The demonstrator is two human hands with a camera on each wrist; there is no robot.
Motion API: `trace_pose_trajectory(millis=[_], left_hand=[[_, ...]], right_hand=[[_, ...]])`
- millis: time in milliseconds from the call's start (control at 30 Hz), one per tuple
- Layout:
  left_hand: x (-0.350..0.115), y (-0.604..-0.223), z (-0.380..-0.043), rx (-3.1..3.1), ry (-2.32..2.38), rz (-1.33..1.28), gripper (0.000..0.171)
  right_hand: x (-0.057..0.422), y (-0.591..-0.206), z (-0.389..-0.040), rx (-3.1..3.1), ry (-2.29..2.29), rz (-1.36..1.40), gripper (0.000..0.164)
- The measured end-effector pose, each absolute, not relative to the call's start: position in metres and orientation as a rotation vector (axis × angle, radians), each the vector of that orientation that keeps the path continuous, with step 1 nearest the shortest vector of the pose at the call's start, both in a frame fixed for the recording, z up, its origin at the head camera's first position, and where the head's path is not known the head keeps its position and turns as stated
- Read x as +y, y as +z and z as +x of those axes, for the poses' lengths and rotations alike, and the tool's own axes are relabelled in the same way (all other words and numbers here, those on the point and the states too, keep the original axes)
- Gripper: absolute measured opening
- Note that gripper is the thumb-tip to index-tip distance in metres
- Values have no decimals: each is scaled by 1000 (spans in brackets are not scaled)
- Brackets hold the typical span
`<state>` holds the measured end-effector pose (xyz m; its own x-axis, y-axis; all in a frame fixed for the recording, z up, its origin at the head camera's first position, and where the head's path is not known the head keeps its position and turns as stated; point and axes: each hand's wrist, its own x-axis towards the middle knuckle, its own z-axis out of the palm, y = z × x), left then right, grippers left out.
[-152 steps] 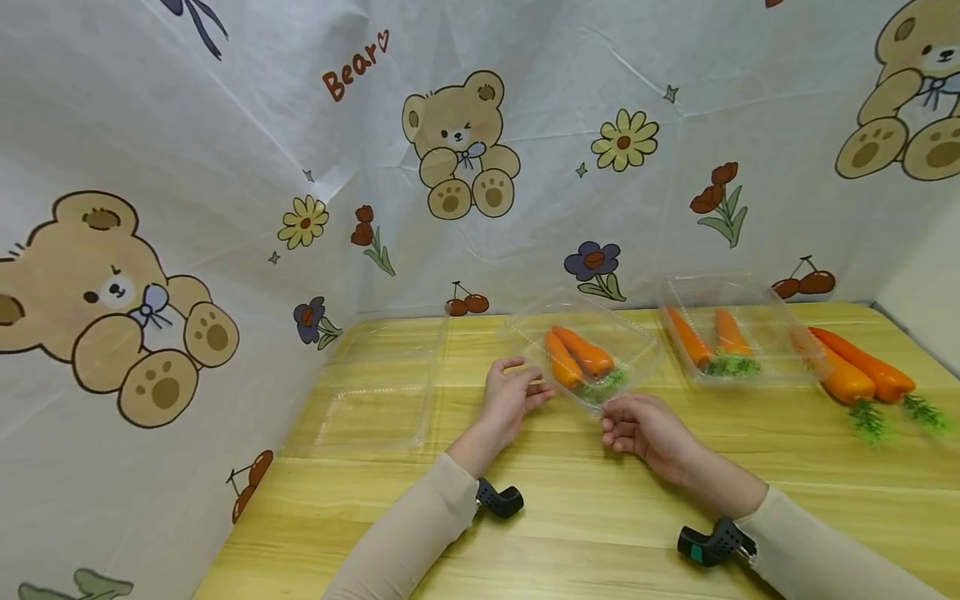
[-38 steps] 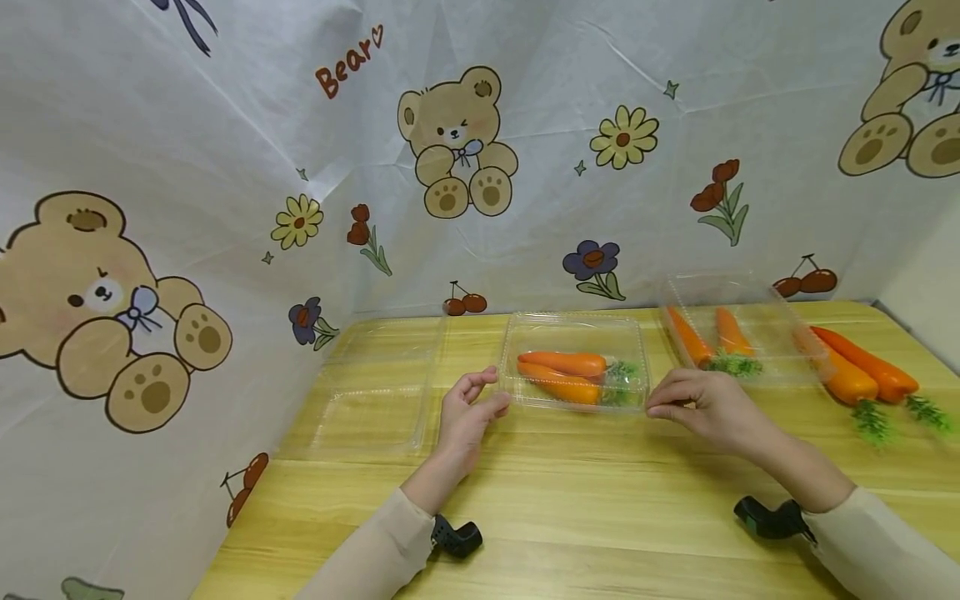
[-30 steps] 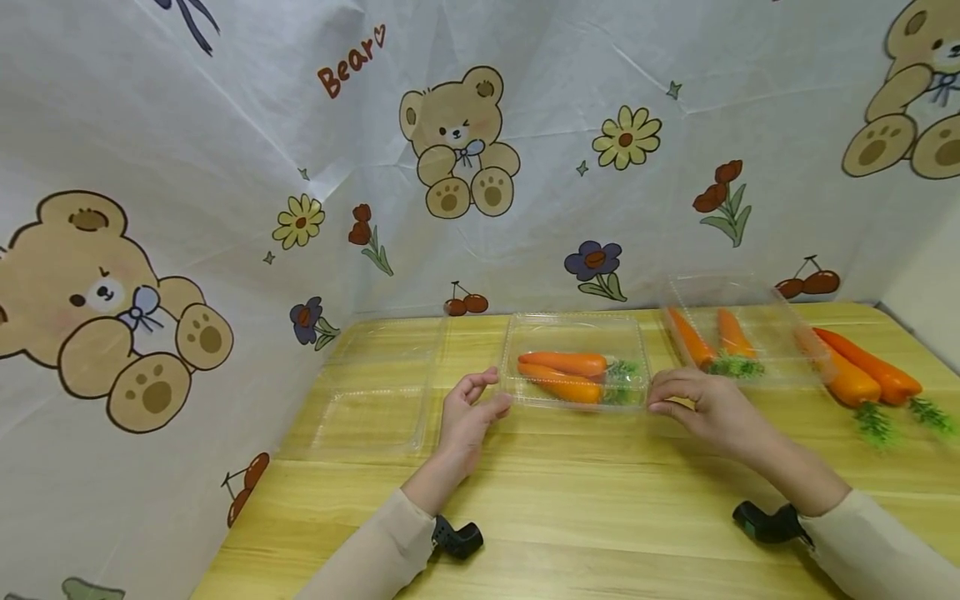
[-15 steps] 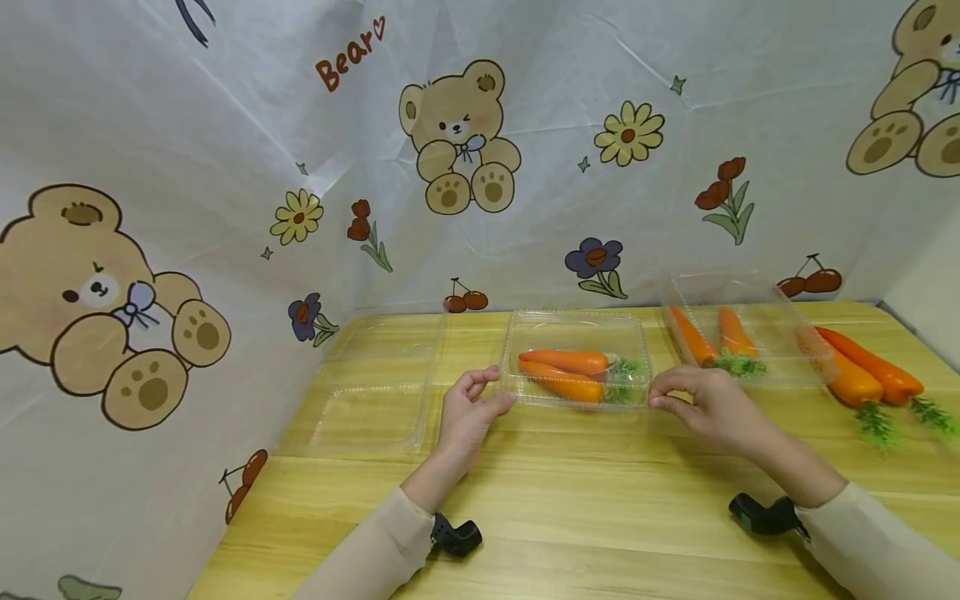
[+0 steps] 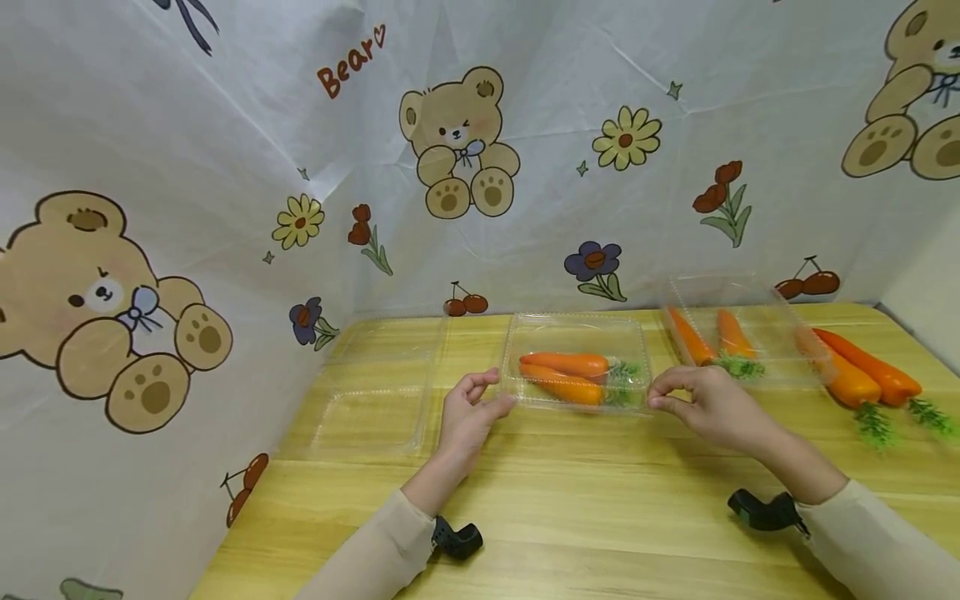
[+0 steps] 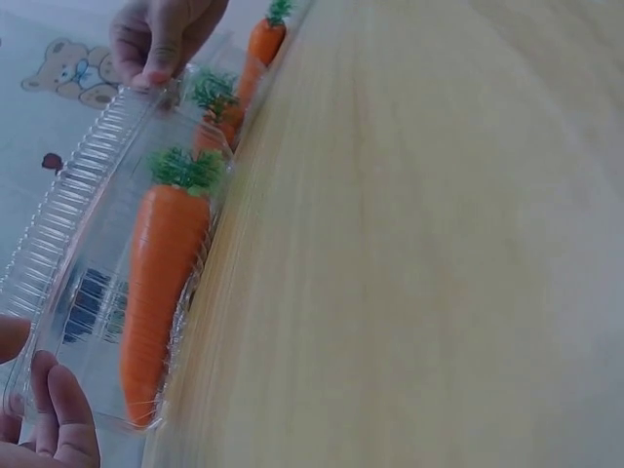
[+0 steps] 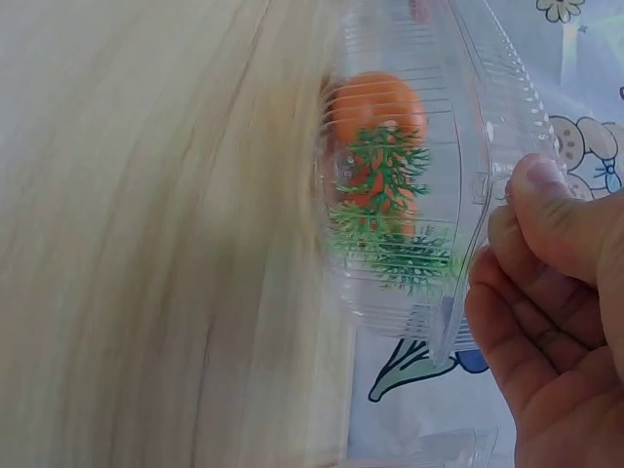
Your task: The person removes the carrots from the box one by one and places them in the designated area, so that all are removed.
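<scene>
In the head view a clear plastic clamshell container [image 5: 577, 327] lies with its long side toward me, its lid down over two toy carrots [image 5: 562, 388] with green tops. My left hand [image 5: 467, 419] is at its near left corner; in the left wrist view the thumb and fingers [image 6: 70, 414] lie on either side of the corner's rim. My right hand [image 5: 708, 404] pinches the rim at the near right corner. The right wrist view shows that thumb [image 7: 556, 200] on the lid's edge, beside the ribbed wall and the carrots' green tops.
On the left of the wooden table [image 5: 570, 517] lies an opened clear container [image 5: 375, 408]. Another clear container [image 5: 787, 329] with two carrots [image 5: 731, 333] stands back right, and two loose carrots [image 5: 885, 375] lie beside it. A bear-print sheet [image 5: 525, 250] hangs behind.
Since five seconds ago the container has turned from corner-on to long side facing me. My hands have spread from its near corner to its two front corners. The last second shows hardly any movement.
</scene>
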<state>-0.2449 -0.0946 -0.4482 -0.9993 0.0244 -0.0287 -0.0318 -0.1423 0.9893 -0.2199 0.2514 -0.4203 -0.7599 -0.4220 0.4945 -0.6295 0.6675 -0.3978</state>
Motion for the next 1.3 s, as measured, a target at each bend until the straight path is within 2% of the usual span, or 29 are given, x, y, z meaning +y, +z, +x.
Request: trace_pose_trajectory(millis=[233,500,833,1000,1133,1300], left_hand=[[-94,-448,-244,2052,2342,-22,33],[-96,-447,-245,2058,2348,17,37],[-94,-447,-243,2065,2335,47,42],[-94,-445,-243,1991,2387,69,36],[-96,-445,-243,1962,2391,85,36],[-96,-446,-244,1938,2398,71,37]], right_hand=[[254,-416,-221,-2490,804,908,23],[257,-405,-222,-2468,784,925,11],[263,-393,-225,-2421,758,940,30],[265,-389,-229,-2416,766,939,31],[266,-388,-230,-2413,785,937,24],[266,-383,-231,-2425,826,887,30]])
